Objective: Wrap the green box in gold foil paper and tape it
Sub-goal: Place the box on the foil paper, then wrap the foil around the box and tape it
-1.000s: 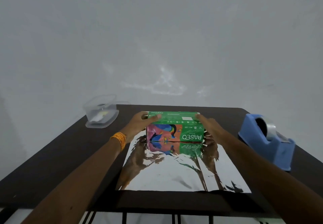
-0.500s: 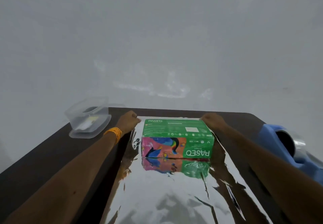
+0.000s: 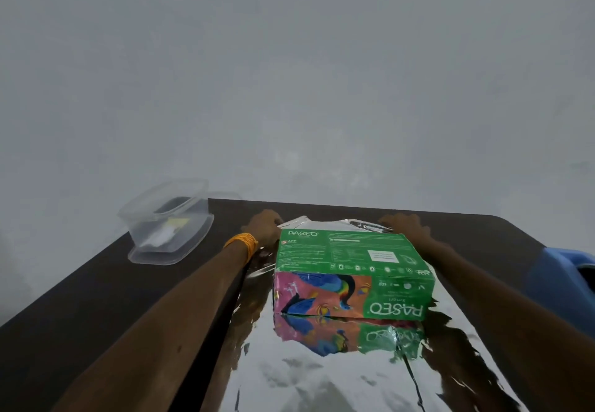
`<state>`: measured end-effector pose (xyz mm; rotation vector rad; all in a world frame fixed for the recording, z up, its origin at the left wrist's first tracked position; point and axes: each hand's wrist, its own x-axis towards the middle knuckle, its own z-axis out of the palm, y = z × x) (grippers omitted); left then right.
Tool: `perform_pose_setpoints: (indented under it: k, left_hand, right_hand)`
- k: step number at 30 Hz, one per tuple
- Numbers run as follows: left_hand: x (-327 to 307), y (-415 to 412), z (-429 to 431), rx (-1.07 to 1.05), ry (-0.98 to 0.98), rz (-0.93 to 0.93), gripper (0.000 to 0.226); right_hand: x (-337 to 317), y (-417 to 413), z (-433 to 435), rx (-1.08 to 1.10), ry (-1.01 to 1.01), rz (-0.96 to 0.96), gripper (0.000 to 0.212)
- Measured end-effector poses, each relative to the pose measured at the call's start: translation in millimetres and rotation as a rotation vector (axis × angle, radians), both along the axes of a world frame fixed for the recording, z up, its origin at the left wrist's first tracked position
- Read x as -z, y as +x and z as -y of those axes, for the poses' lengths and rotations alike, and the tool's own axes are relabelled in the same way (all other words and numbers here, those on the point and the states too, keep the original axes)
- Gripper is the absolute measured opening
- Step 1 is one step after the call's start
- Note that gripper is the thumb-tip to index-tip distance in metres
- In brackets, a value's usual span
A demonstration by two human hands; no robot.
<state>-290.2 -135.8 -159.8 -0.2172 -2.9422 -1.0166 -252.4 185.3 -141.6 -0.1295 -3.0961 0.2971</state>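
While both arms are stretching out across the worktop [image 3: 96,299], the left hand [image 3: 262,228] and the right hand [image 3: 405,228] are working the far corners of the foil paper [image 3: 322,376]. The left fingers [image 3: 275,221] are curling round the sheet's far edge and holding it raised off the worktop. The right fingers [image 3: 388,220] are clamping that same edge at the other corner. Between the two sets of fingers, just on their near side, the green box [image 3: 351,260] is lying flat on the foil, its picture side mirroring in the sheet. An orange bangle [image 3: 241,244] is ringing the left wrist. Out to the left of the left fingers a clear plastic container [image 3: 167,228] is sitting on the worktop. Well to the right of the right fingers a blue tape dispenser [image 3: 560,276] is peeking in at the frame edge.
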Motion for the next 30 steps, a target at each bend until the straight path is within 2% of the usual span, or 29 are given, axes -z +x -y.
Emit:
perform_pose_setpoints:
  k: [2,3,5,7,10,13,15,16,18,21,25,27,30]
  left_hand:
    - [-4.0,10.1,-2.9,-0.001,0.073,-0.037,0.022]
    - [-6.8,15.6,-4.3,-0.014,0.131,-0.084,0.017]
    - [-17.0,28.1,-5.0,-0.061,0.297,-0.178,0.010]
    - [-30.5,44.2,-2.6,-0.058,0.460,-0.215,0.009]
    - [-49.5,71.3,5.7,-0.015,0.634,-0.197,0.025]
    - [-61.9,98.8,16.0,0.040,0.710,-0.175,0.055]
    - [-64.3,111.6,20.0,0.043,0.720,-0.201,0.071]
    - [-64.1,115.2,21.1,0.037,0.704,-0.214,0.076]
    - [-63.6,126.4,22.8,0.039,0.609,-0.259,0.081]
    - [-63.0,136.3,19.9,0.055,0.354,-0.395,0.081]
    - [-80.0,165.7,-6.6,0.155,0.044,-0.584,0.074]
    - [-84.2,180.0,-25.5,0.246,-0.173,-0.556,0.072]
    - [-77.1,189.1,-50.4,0.333,-0.428,-0.410,0.082]
  right_hand:
    - [-2.2,4.2,-3.1,0.000,-0.101,-0.099,0.012]
    - [-4.0,8.0,-5.7,-0.017,-0.166,-0.158,0.007]
    - [-14.2,17.4,-7.3,-0.061,-0.271,-0.246,0.020]
    - [-29.4,36.5,-2.5,-0.047,-0.378,-0.339,0.023]
    - [-47.1,65.9,-1.3,0.032,-0.582,-0.462,0.021]
    - [-58.4,93.6,-5.9,0.023,-0.598,-0.545,0.041]
    - [-63.4,110.5,-9.4,0.009,-0.577,-0.549,0.027]
    - [-62.7,117.6,-11.5,-0.002,-0.574,-0.540,0.019]
    - [-58.0,133.1,-15.5,-0.046,-0.603,-0.515,0.023]
    - [-50.1,151.3,-22.6,-0.154,-0.593,-0.468,0.034]
    - [-42.7,160.8,-25.1,-0.160,-0.564,-0.481,0.026]
    - [-39.5,161.9,-25.9,-0.139,-0.519,-0.493,0.028]
    - [-37.2,163.1,-32.6,-0.152,-0.457,-0.487,0.053]
